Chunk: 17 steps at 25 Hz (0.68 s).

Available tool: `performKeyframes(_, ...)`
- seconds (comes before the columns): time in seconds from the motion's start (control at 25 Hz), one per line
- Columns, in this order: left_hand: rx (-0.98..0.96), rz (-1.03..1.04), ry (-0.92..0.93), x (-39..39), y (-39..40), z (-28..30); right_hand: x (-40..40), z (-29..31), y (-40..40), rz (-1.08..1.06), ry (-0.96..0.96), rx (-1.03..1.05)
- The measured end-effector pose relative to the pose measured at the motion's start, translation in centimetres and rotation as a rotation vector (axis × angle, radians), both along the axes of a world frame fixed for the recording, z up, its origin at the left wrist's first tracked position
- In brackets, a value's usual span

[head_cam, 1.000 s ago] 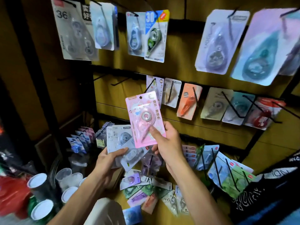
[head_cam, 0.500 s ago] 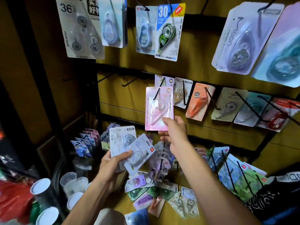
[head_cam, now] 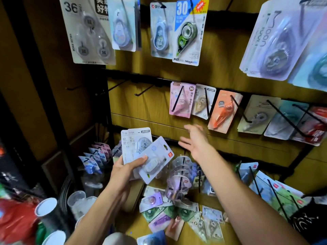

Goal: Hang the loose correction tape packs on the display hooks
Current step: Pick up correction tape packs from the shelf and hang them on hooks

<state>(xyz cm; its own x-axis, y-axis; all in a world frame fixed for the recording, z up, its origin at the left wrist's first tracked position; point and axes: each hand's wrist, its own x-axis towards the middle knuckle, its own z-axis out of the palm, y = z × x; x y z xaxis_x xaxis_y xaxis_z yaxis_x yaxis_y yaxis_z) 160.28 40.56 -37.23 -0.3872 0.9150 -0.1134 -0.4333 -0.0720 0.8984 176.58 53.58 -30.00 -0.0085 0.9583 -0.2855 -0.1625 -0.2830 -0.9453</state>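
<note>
The pink correction tape pack (head_cam: 181, 100) hangs on a black hook in the middle row of the wooden display wall, leftmost of the hung packs there. My right hand (head_cam: 195, 141) is below it, empty, with fingers spread. My left hand (head_cam: 123, 171) grips a small stack of packs: a pale lavender pack (head_cam: 155, 160) in front and white packs (head_cam: 135, 141) behind it. Several loose packs (head_cam: 177, 216) lie on the shelf below.
Bare black hooks (head_cam: 143, 91) stick out left of the pink pack. More packs hang above (head_cam: 188, 30) and to the right (head_cam: 224, 111). Lower hooks hold clear round packs (head_cam: 180, 179). White cups (head_cam: 46, 207) stand at the lower left.
My right hand slid the pink pack onto the middle-row hook, let go of it and dropped back down, open. My left hand has kept its stack.
</note>
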Motion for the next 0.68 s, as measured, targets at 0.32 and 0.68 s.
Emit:
performKeyframes(0.32, 0.043, -0.042, -0.038, 4.5, -0.4, 0.2, 2.5, -6.3, -9.9, 0.357, -0.016, -0.023)
performKeyframes(0.68, 0.061, -0.018, -0.115, 6.6, 0.0, 1.2, 5.7, -5.0, -10.6, 0.203, 0.169, 0.040)
